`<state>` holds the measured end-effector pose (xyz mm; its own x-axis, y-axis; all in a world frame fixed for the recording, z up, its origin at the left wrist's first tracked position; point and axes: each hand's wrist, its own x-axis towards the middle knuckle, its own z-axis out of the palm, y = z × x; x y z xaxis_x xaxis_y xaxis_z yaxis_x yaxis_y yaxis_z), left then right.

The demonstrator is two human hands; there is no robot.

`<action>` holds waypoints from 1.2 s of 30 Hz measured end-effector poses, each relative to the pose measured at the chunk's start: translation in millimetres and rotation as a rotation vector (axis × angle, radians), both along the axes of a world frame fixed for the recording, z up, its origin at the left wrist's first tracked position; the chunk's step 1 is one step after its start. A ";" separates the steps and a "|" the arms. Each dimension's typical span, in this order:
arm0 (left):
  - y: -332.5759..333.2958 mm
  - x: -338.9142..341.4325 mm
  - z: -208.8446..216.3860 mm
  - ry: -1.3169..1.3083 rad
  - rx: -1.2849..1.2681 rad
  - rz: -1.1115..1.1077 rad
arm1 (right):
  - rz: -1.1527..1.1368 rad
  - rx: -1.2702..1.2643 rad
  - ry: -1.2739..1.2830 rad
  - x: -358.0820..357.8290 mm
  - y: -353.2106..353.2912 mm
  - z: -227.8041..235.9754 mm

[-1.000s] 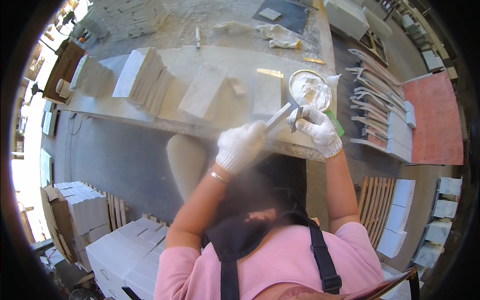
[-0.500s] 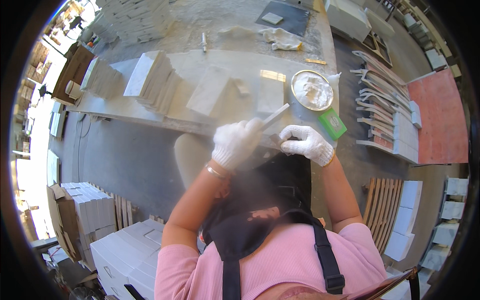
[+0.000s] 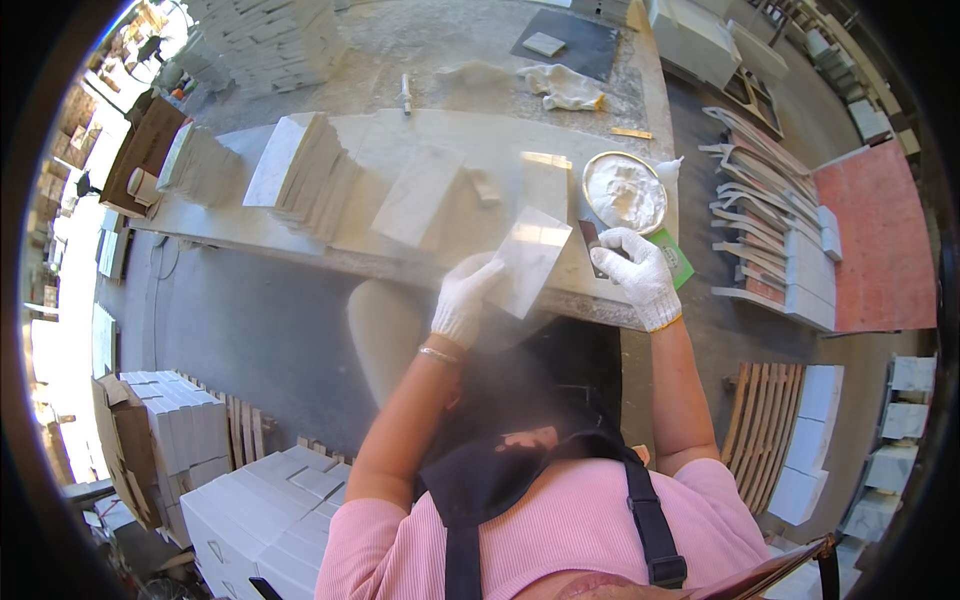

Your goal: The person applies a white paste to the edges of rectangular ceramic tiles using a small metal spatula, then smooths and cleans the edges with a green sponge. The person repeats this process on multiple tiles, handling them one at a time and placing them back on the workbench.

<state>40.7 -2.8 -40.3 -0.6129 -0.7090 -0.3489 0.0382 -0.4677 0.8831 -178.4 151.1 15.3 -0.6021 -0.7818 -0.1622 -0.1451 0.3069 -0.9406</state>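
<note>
My left hand (image 3: pixel 463 298), in a white glove, holds a pale marble tile (image 3: pixel 530 260) tilted up above the front edge of the workbench (image 3: pixel 300 235). My right hand (image 3: pixel 640 272), also gloved, grips a small flat scraper blade (image 3: pixel 592 243) just right of the tile. Close behind that hand sits a round metal pan of white paste (image 3: pixel 624 192). A green pad (image 3: pixel 675 262) lies under the right hand at the bench corner.
Stacks of marble tiles (image 3: pixel 305 175) and loose slabs (image 3: pixel 418 195) lie on the bench. A crumpled cloth (image 3: pixel 566 88) lies at the back. White boxes (image 3: pixel 270 505) stand lower left, curved white pieces (image 3: pixel 765 215) on the right, a red mat (image 3: pixel 880 240) beyond.
My left hand has turned the tile from edge-on to face-up and lowered it toward me. My right hand moved away from the tile, back toward the paste pan.
</note>
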 end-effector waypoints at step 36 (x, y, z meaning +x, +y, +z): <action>3.0 -12.1 -5.7 -0.091 0.091 -0.112 | 0.424 0.310 0.576 2.2 -90.7 4.9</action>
